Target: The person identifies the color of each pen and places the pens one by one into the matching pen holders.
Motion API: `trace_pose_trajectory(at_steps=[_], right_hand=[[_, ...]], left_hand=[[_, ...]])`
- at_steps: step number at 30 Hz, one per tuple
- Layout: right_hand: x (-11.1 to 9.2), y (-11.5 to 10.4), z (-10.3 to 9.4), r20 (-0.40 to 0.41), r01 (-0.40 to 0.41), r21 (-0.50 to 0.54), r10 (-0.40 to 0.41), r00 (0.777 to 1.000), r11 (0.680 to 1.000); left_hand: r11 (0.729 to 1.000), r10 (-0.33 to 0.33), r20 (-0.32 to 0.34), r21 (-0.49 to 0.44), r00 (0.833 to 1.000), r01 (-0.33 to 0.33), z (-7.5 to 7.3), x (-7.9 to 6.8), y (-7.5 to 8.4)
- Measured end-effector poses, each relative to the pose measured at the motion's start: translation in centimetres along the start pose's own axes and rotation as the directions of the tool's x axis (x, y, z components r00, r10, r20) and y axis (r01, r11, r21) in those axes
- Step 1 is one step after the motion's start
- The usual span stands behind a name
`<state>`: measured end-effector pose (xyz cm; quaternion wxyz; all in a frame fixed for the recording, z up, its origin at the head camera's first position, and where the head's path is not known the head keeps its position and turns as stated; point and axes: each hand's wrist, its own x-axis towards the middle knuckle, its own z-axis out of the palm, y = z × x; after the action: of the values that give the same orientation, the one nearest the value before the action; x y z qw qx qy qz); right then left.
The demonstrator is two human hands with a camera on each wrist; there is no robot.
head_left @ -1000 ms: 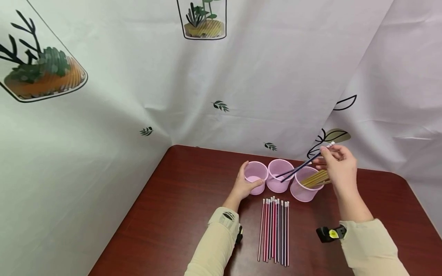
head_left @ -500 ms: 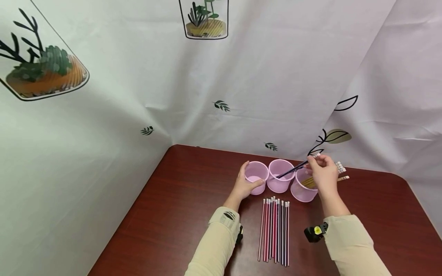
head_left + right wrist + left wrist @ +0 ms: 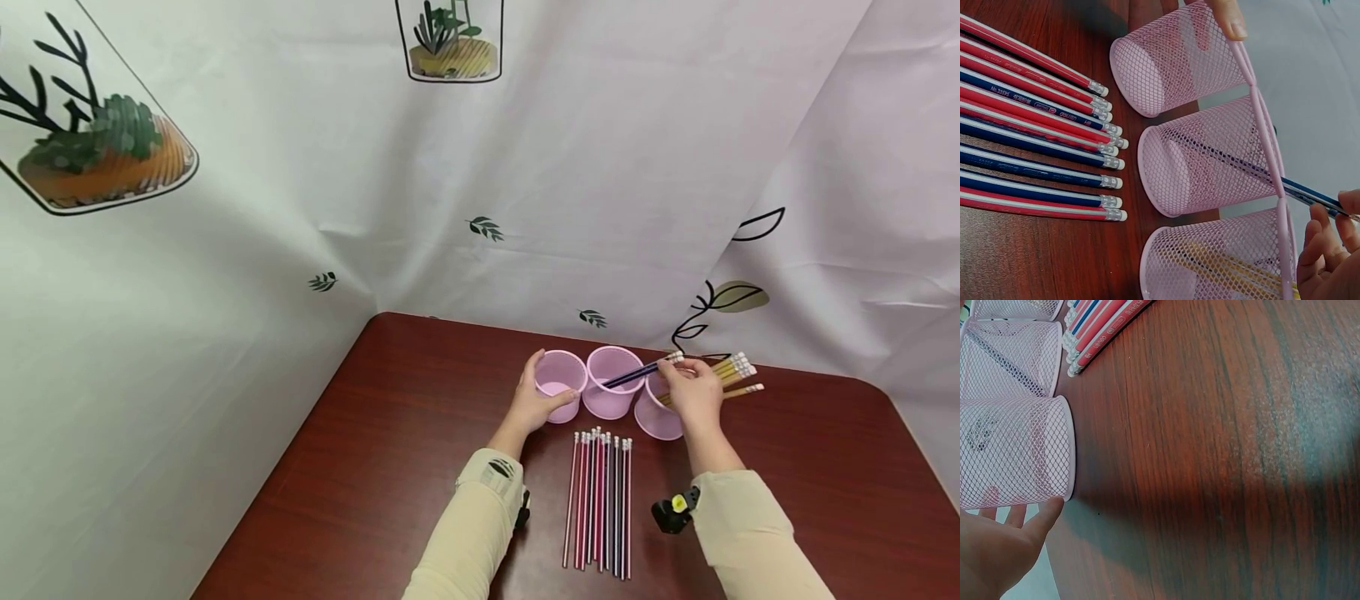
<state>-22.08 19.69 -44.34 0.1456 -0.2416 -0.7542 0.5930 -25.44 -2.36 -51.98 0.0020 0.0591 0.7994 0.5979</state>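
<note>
Three pink mesh pencil cups stand side by side. My left hand [image 3: 531, 406] grips the left cup [image 3: 562, 410], thumb on the near side and fingers round the outer side. Dark blue pencils [image 3: 632, 375] slant into the middle cup [image 3: 609, 406], points low inside it. With thumb and fingers, my right hand [image 3: 697, 402] pinches them near their white eraser ends; the right wrist view shows the pencils [image 3: 1305, 192] leaning over the rim. Yellow pencils [image 3: 737, 367] lean in the right cup [image 3: 657, 419], partly hidden behind the right hand.
On the brown table [image 3: 420, 417], in front of the cups, lies a row of red and blue striped pencils [image 3: 597, 504], erasers toward the cups. A patterned white cloth [image 3: 525, 167] hangs behind the table's back edge.
My right hand has come left and lower, bringing the blue pencils down toward the middle cup's rim. More of the yellow pencils shows. The left hand keeps its hold on the left cup.
</note>
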Motion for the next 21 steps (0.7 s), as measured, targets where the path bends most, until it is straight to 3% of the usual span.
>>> trace_pose_trajectory(at_steps=[6, 15, 21], right_hand=[[0.07, 0.25, -0.06, -0.017, -0.023, -0.063, 0.022, 1.000, 0.998], [0.04, 0.44, -0.06, 0.000, -0.035, 0.013, 0.035, 0.999, 0.999], [-0.89, 0.45, -0.29, -0.031, 0.017, -0.017, -0.018, 0.999, 1.000]], left_hand=[[1.000, 0.004, -0.004, -0.005, 1.000, -0.004, 0.00, 0.03, 0.01], [1.000, -0.010, -0.005, -0.002, 1.000, 0.010, 0.13, -0.06, -0.18], [1.000, -0.003, -0.005, -0.001, 1.000, 0.003, -0.02, 0.01, 0.10]])
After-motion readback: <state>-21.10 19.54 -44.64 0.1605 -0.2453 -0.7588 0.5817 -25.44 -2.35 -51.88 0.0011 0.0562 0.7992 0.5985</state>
